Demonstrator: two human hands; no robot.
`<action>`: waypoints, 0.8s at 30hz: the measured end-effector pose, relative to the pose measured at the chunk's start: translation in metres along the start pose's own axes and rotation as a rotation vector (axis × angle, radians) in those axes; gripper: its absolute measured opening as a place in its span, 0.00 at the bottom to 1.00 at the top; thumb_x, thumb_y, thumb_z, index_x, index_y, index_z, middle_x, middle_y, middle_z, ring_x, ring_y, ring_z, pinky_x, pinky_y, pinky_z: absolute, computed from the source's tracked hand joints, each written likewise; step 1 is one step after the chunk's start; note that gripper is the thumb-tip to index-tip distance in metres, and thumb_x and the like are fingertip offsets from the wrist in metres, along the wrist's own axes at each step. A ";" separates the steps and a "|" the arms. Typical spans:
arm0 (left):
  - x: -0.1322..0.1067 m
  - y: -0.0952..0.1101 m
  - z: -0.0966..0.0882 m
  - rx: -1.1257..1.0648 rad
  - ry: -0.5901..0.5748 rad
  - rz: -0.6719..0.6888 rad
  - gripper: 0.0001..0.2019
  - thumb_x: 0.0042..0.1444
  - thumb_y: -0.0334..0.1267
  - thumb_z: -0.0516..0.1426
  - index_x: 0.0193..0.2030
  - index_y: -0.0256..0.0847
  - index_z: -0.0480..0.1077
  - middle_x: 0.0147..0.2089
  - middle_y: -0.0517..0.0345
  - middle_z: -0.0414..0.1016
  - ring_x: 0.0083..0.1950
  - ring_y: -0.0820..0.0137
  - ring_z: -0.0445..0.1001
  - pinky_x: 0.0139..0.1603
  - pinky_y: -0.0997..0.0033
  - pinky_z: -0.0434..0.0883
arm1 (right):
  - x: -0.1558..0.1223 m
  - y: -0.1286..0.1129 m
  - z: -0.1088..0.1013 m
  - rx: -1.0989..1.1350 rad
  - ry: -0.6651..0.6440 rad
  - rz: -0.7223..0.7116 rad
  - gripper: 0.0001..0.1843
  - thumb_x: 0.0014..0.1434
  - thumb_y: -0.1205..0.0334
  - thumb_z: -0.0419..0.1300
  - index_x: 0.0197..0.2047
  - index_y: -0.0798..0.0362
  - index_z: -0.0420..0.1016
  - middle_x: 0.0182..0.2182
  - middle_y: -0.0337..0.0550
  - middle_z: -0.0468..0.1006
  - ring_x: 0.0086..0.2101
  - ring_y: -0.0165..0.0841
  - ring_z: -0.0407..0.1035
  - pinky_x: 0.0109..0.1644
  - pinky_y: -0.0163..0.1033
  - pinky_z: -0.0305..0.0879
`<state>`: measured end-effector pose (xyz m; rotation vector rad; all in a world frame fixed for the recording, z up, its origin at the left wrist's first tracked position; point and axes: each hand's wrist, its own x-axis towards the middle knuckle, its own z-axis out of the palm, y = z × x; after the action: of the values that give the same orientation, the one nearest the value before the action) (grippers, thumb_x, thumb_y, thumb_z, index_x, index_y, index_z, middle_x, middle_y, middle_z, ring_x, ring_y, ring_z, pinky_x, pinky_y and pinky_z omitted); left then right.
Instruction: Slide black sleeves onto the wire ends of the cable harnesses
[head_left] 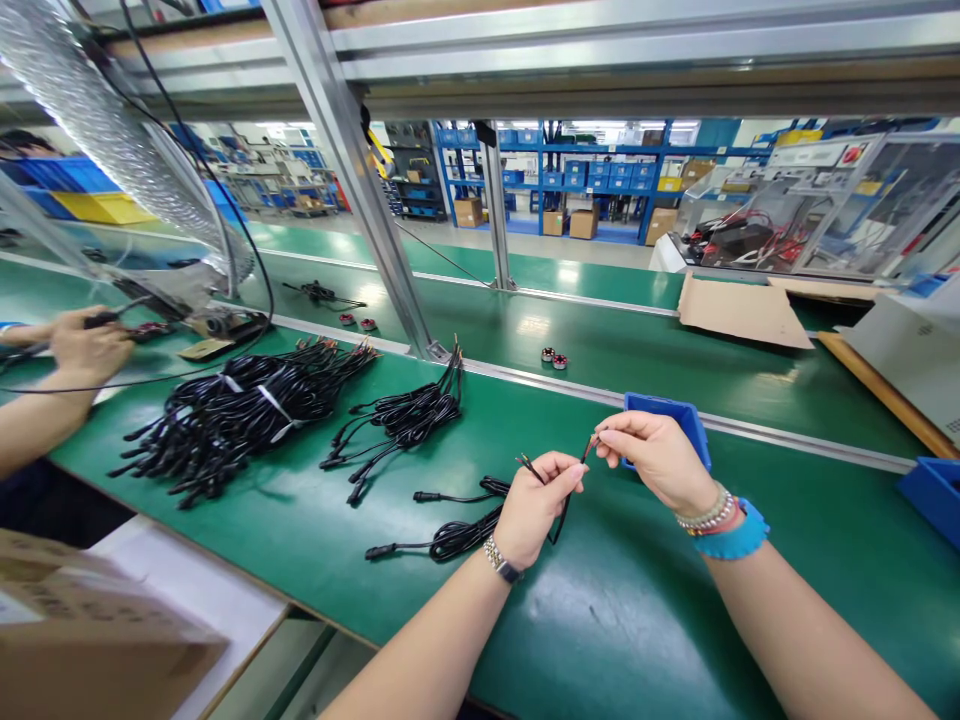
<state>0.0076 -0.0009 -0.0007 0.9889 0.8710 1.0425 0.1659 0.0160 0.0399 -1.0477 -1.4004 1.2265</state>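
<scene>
We've got the green bench (645,620) in front of us, a big tied bundle of black cables (240,400) off to the left, and one loose black cable (457,535) coiled on the bench right beside our left hand (534,508). That hand is pinched closed on its stripped end, while our right hand (658,458) pinches a thin wire tip (587,447), just in front of a small blue bin (679,415).

Black cable (459,538), stripped ends pinched between left hand (532,512) and right hand (660,460), coiled rest lying left of them
</scene>
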 end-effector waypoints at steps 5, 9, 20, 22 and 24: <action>0.000 0.000 0.000 0.009 0.015 0.010 0.12 0.46 0.43 0.60 0.27 0.36 0.65 0.22 0.65 0.63 0.17 0.84 0.48 0.17 0.79 0.45 | -0.001 0.001 -0.001 -0.026 0.001 -0.001 0.11 0.48 0.57 0.62 0.30 0.57 0.74 0.22 0.40 0.73 0.21 0.25 0.64 0.27 0.33 0.60; 0.000 -0.001 0.000 0.011 0.014 0.020 0.12 0.46 0.42 0.60 0.27 0.36 0.65 0.22 0.66 0.63 0.17 0.84 0.49 0.17 0.79 0.45 | 0.000 0.004 0.001 -0.037 -0.003 -0.007 0.10 0.49 0.58 0.61 0.30 0.57 0.73 0.22 0.40 0.73 0.21 0.25 0.64 0.27 0.33 0.60; 0.001 -0.004 -0.002 0.066 -0.038 -0.005 0.13 0.50 0.45 0.57 0.33 0.34 0.68 0.22 0.65 0.61 0.18 0.84 0.48 0.17 0.78 0.44 | -0.001 -0.005 -0.004 -0.136 -0.011 -0.007 0.12 0.48 0.60 0.62 0.36 0.58 0.72 0.26 0.40 0.74 0.22 0.25 0.64 0.27 0.33 0.62; 0.001 -0.005 -0.002 0.075 -0.058 -0.012 0.13 0.50 0.45 0.57 0.33 0.34 0.68 0.22 0.64 0.61 0.18 0.84 0.48 0.17 0.78 0.43 | 0.000 -0.007 -0.006 -0.087 0.066 -0.076 0.14 0.48 0.60 0.62 0.38 0.57 0.71 0.27 0.41 0.74 0.24 0.26 0.66 0.28 0.34 0.64; 0.000 -0.005 -0.001 0.087 -0.076 -0.009 0.13 0.50 0.44 0.57 0.32 0.34 0.68 0.22 0.64 0.61 0.17 0.84 0.47 0.17 0.78 0.43 | 0.000 -0.008 -0.007 -0.064 0.085 -0.117 0.14 0.48 0.61 0.62 0.38 0.57 0.70 0.28 0.42 0.74 0.26 0.28 0.68 0.29 0.34 0.66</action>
<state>0.0079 -0.0012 -0.0061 1.0897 0.8637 0.9596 0.1723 0.0163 0.0481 -1.0350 -1.4225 1.0472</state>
